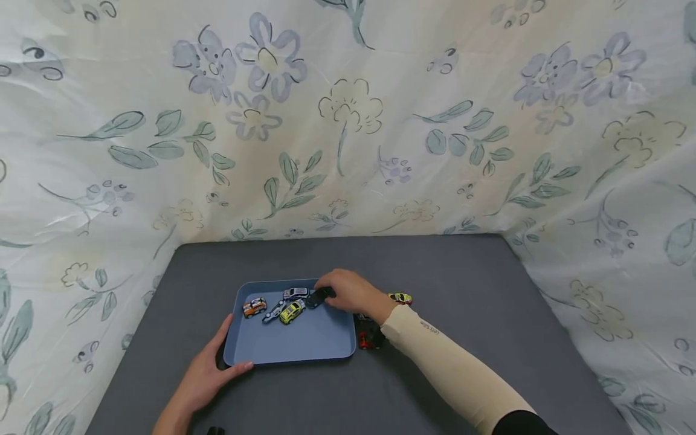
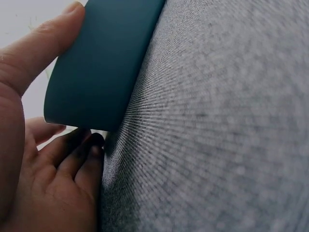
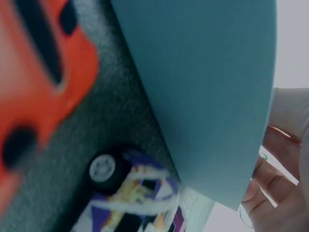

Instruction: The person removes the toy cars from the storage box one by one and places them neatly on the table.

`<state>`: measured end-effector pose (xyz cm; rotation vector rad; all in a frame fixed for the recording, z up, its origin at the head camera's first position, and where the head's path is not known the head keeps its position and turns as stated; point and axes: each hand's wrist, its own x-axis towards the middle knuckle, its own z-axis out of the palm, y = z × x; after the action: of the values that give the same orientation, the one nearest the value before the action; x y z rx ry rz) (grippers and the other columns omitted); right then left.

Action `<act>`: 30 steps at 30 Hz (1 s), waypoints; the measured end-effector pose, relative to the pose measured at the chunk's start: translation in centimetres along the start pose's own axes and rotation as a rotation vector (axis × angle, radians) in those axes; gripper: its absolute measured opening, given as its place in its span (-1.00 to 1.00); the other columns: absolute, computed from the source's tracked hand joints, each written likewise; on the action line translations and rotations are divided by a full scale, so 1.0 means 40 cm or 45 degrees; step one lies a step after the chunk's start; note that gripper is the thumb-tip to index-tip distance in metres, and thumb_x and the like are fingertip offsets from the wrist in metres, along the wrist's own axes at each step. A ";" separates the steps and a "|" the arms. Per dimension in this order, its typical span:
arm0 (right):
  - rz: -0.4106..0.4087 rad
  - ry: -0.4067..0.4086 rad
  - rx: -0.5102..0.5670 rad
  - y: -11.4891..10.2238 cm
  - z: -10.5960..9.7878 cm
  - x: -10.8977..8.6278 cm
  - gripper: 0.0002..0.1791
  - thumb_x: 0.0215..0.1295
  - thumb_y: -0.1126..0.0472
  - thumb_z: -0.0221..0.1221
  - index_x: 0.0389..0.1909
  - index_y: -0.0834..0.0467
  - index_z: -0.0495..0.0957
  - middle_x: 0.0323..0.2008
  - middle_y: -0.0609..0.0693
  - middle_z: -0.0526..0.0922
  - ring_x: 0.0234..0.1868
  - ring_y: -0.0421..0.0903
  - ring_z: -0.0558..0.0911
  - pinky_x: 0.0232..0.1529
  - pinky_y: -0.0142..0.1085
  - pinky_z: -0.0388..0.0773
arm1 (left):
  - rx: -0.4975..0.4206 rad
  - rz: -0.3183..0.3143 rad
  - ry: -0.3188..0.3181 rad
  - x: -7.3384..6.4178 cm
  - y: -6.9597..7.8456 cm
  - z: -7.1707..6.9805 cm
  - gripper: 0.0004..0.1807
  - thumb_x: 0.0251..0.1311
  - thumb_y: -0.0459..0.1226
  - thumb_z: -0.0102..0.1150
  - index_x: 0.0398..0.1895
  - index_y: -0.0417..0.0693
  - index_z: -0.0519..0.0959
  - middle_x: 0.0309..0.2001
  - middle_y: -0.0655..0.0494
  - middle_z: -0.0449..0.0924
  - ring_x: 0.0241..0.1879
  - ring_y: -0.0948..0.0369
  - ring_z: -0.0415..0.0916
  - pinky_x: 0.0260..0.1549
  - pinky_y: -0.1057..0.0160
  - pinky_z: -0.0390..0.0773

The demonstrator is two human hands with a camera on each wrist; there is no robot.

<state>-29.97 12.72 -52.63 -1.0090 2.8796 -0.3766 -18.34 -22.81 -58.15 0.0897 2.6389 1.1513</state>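
Observation:
On the grey table is a blue tray (image 1: 293,344) with several toy cars toward its back. Among these are an orange toy car (image 1: 254,307), a white-and-black toy car (image 1: 296,293) and a yellow toy car (image 1: 292,312). My right hand (image 1: 348,291) reaches over the tray's back right part and pinches a black toy car (image 1: 319,296) beside the others; some fingers are hidden. My left hand (image 1: 203,371) spreads around the front left corner, its thumb (image 2: 53,36) straight against the tray's side wall.
Right of the tray, partly under my right forearm, lie a red toy car (image 1: 367,342), another yellow toy car (image 1: 400,298) and dark ones. A purple-and-white patterned toy car (image 3: 140,198) lies close to the tray wall. Floral cloth (image 1: 348,151) hangs behind and at both sides.

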 end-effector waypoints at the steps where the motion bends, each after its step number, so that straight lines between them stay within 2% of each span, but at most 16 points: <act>1: -0.002 0.001 0.000 -0.002 -0.001 0.000 -0.59 0.49 0.21 0.40 0.31 0.02 0.72 0.29 -0.07 0.70 0.34 -0.05 0.61 0.36 -0.10 0.53 | 0.000 -0.002 0.000 0.000 0.001 0.000 0.39 0.22 0.22 0.54 0.83 0.13 -0.27 0.69 -0.45 -0.13 0.60 -0.48 -0.05 0.42 -0.52 0.15; 5: 0.008 -0.003 0.001 -0.008 -0.004 -0.001 -0.61 0.48 0.22 0.41 0.28 0.02 0.75 0.24 -0.07 0.73 0.28 -0.04 0.64 0.30 -0.10 0.57 | -0.004 -0.022 -0.004 -0.002 0.002 0.003 0.39 0.22 0.23 0.54 0.83 0.13 -0.27 0.69 -0.45 -0.13 0.60 -0.48 -0.06 0.42 -0.53 0.14; 12: 0.016 -0.015 -0.020 -0.002 0.000 -0.001 -0.68 0.46 0.20 0.44 0.18 -0.01 0.80 0.08 -0.12 0.76 0.04 -0.12 0.64 0.07 -0.17 0.64 | -0.020 -0.038 -0.006 0.003 -0.001 0.005 0.40 0.21 0.24 0.54 0.83 0.18 -0.28 0.70 -0.43 -0.15 0.60 -0.48 -0.07 0.43 -0.54 0.12; 23: -0.006 -0.041 -0.032 -0.009 -0.005 -0.008 -0.73 0.50 0.16 0.41 0.15 -0.03 0.82 0.00 -0.11 0.77 -0.10 -0.15 0.60 -0.08 -0.20 0.61 | -0.026 -0.030 -0.009 0.006 -0.008 0.003 0.40 0.21 0.24 0.54 0.83 0.19 -0.28 0.71 -0.41 -0.14 0.61 -0.47 -0.06 0.43 -0.53 0.12; 26: -0.025 -0.047 -0.018 -0.012 -0.006 -0.010 -0.75 0.52 0.18 0.39 0.14 -0.04 0.82 -0.03 -0.13 0.78 -0.09 -0.15 0.61 -0.02 -0.19 0.62 | -0.029 -0.028 -0.007 0.005 -0.007 0.002 0.40 0.21 0.23 0.54 0.83 0.18 -0.28 0.71 -0.42 -0.14 0.61 -0.46 -0.06 0.44 -0.52 0.11; 30: -0.059 -0.056 0.033 -0.014 -0.008 -0.011 -0.76 0.53 0.23 0.36 0.12 -0.03 0.81 0.00 -0.15 0.81 0.02 -0.13 0.68 0.17 -0.14 0.60 | -0.035 -0.032 -0.007 0.004 -0.005 -0.001 0.40 0.21 0.23 0.55 0.83 0.17 -0.27 0.71 -0.41 -0.15 0.62 -0.46 -0.08 0.45 -0.52 0.10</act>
<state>-29.32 12.64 -52.19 -1.0676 2.8095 -0.3882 -18.49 -22.93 -58.30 0.0543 2.6108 1.1771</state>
